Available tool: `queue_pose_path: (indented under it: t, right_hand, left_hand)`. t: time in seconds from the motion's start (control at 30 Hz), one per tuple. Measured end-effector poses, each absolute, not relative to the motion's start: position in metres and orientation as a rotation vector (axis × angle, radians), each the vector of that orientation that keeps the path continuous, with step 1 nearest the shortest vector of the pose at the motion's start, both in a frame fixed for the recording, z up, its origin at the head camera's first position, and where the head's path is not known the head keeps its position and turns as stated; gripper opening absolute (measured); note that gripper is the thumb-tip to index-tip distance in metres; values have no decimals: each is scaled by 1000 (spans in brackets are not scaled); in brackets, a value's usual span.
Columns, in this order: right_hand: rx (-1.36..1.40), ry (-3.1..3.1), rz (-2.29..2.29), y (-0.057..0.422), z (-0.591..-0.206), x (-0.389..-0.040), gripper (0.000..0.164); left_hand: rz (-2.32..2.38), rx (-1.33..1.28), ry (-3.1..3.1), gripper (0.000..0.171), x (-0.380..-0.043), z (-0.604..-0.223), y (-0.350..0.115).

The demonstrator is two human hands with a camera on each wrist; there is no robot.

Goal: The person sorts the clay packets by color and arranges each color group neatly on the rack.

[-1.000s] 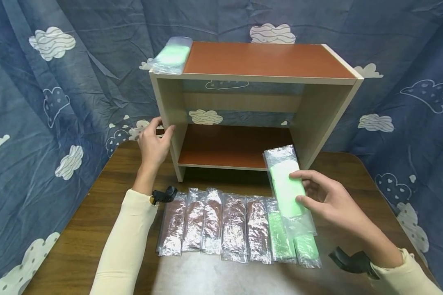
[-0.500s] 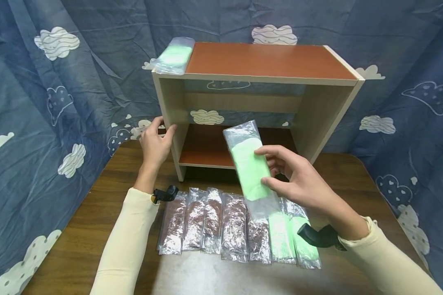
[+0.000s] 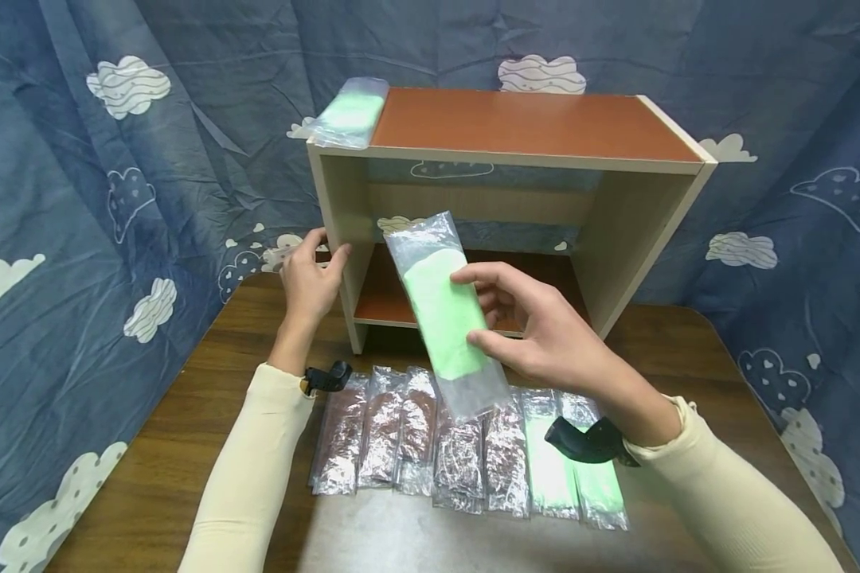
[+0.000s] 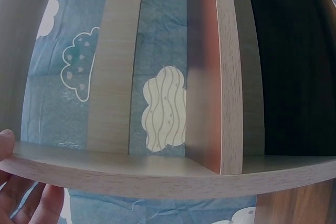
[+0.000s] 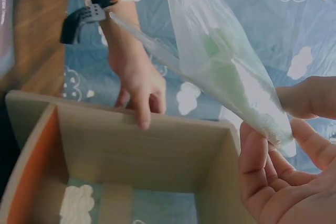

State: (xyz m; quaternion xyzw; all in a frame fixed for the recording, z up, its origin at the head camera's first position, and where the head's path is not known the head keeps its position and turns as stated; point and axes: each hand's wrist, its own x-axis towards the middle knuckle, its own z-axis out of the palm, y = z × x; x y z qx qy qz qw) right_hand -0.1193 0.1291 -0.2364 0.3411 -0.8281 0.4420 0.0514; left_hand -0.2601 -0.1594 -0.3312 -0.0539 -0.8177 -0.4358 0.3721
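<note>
Raised in front of the shelf, my right hand (image 3: 537,322) pinches a flat clear plastic packet with light green contents (image 3: 444,310) by its right edge. The right wrist view shows thumb and fingers on either side of this packet (image 5: 236,85). My left hand (image 3: 311,274) grips the left side panel of a small wooden shelf (image 3: 340,211), thumb on the inner side and fingers around the outside. In the left wrist view, fingertips (image 4: 47,205) show below the panel edge. Another green packet (image 3: 351,115) lies on the shelf's top left.
On the wooden table (image 3: 208,382), several brown packets (image 3: 344,438) lie in a row, with two green packets (image 3: 548,461) at the row's right end. The shelf has a brown lower board (image 3: 387,306). A blue cloud-print cloth (image 3: 208,79) hangs behind.
My right hand has lifted the green packet from above the row's right end and carried it left and up, in front of the shelf opening. The left hand keeps its place on the panel.
</note>
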Motion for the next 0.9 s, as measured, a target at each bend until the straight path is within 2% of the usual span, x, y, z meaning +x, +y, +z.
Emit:
queue_pose_path:
  t: [0.33, 0.53, 0.9]
  right_hand:
    - [1067, -2462, 1336, 116, -201, -140, 54]
    - [1021, -2421, 1334, 107, -166, -161, 54]
    - [657, -2529, 1534, 96, -110, -223, 58]
  left_hand:
    - [-1093, -138, -2104, 31, -261, -333, -160]
    - [-1104, -134, -2107, 30, -263, -329, -162]
    - [-1108, -138, -2128, 31, -261, -331, -161]
